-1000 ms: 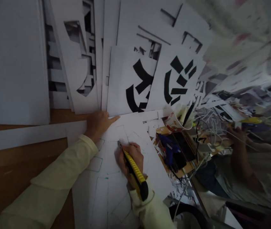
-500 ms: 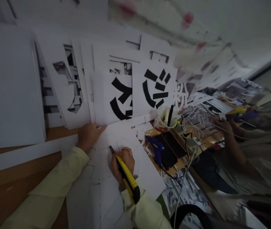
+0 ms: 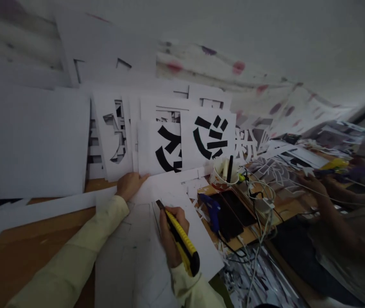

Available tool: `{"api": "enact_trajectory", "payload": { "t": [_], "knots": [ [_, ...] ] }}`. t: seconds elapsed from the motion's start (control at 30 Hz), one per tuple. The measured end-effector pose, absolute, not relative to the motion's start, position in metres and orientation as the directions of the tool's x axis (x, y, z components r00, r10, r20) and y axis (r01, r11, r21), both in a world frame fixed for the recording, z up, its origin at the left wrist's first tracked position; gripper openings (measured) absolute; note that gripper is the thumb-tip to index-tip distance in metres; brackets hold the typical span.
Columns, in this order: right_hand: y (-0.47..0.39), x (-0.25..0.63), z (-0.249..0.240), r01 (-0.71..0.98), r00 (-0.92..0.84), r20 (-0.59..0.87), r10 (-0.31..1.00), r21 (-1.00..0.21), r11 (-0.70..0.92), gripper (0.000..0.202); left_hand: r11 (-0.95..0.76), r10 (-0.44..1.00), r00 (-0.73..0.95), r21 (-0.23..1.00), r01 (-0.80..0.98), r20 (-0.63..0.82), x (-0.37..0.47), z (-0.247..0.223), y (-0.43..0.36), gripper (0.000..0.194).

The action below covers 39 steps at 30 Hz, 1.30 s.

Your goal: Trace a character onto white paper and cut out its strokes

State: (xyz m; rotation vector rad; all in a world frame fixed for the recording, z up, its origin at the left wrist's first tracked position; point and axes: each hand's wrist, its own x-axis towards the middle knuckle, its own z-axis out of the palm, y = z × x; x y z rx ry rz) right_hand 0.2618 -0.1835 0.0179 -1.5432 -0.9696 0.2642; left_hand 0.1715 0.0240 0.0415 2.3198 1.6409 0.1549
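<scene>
My right hand is wrapped round a yellow-and-black utility knife. Its dark blade points up and left, low over a large white sheet with thin drawn lines; whether the tip touches is unclear. Up and to the left, my left hand lies on the sheet's far part, a finger stretched to the right and nothing gripped. Behind both hands stand white boards, among them a board with black character strokes and another partly covered board with similar strokes.
Right of the sheet are a paper cup with pens, a blue glue gun, dark phone-like slabs and tangled cables. Paper scraps pile lower down. Another person's hands work at far right.
The view has tilted up, so the scene sits lower and slightly right. The knife tip is a little farther right of my left hand, which stays on the sheet.
</scene>
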Motion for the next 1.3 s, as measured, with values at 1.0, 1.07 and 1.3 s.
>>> {"api": "enact_trajectory", "payload": {
  "t": [1.0, 1.07, 1.3],
  "knots": [
    [-0.133, 0.293, -0.003, 0.449, -0.013, 0.473, 0.881, -0.784, 0.428, 0.007, -0.527, 0.765, 0.634, 0.456, 0.717, -0.114, 0.176, 0.018, 0.027, 0.064],
    [-0.134, 0.293, -0.003, 0.459, -0.004, 0.482, 0.876, -0.777, 0.430, 0.008, -0.523, 0.764, 0.635, 0.464, 0.715, -0.117, 0.176, 0.018, 0.028, 0.063],
    [-0.128, 0.294, 0.007, 0.490, -0.097, 0.409, 0.908, -0.774, 0.401, 0.006, -0.533, 0.763, 0.641, 0.478, 0.698, -0.087, 0.176, 0.015, 0.029, 0.065]
  ]
}}
